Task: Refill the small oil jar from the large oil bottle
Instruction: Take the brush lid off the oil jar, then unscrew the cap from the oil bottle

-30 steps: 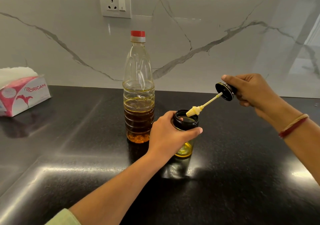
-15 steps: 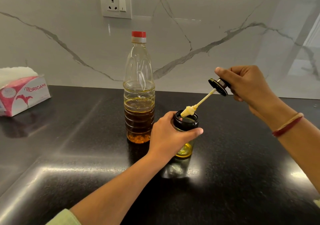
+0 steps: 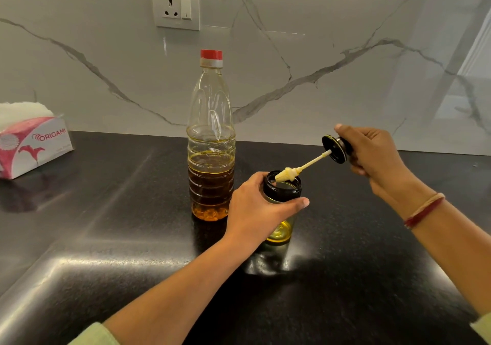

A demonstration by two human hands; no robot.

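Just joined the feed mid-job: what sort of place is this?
Most likely a home kitchen: dark polished countertop, marble-look backsplash with a wall socket, and a large oil bottle on the counter.

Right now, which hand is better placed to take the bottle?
Probably the left hand: it grips the jar right beside the bottle. The right hand holds the brush lid, beyond the jar.
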